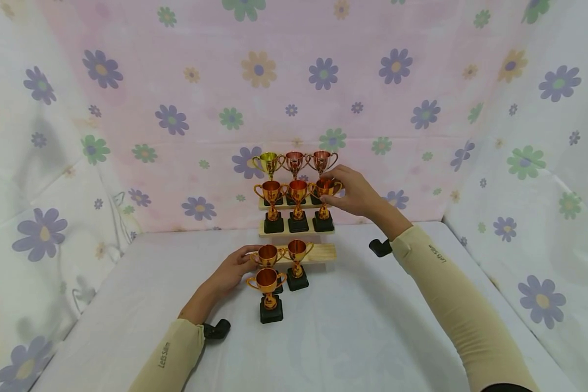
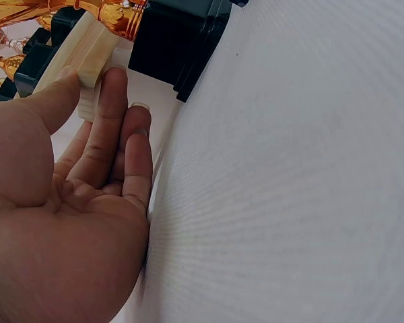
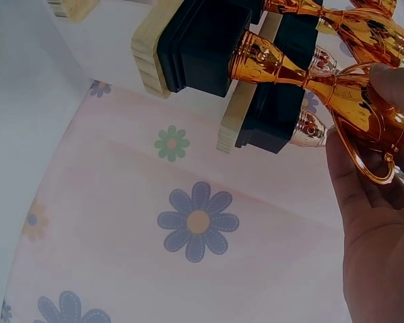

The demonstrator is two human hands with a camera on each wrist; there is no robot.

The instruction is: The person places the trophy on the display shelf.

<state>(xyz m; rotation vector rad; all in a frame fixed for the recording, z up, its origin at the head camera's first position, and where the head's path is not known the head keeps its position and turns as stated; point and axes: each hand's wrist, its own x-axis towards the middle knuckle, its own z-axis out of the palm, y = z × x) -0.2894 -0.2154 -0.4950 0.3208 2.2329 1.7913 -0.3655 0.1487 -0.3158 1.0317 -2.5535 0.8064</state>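
Note:
My right hand (image 1: 356, 191) grips the cup of a gold-orange trophy (image 3: 273, 64) by its side and handle. This trophy's black base rests at the right end of the middle wooden tier, beside two matching trophies (image 1: 298, 218). Low on the left, my left hand (image 1: 231, 270) pinches the end of the lowest wooden tier (image 2: 87, 50), thumb on top and fingers beneath. The remaining fingers lie close to the white tabletop. Three orange trophies stand on the table in front of that tier: a front one (image 1: 270, 307), one partly hidden behind it (image 1: 267, 255), and one to their right (image 1: 298, 275).
On the top tier stand a yellow-gold trophy (image 1: 268, 161) and two rose-copper ones (image 1: 294, 160), partly hidden by the middle row. The bare lowest tier runs right behind the table trophies. Flowered cloth (image 1: 284, 81) hangs behind and along both sides of the white table (image 1: 372, 337).

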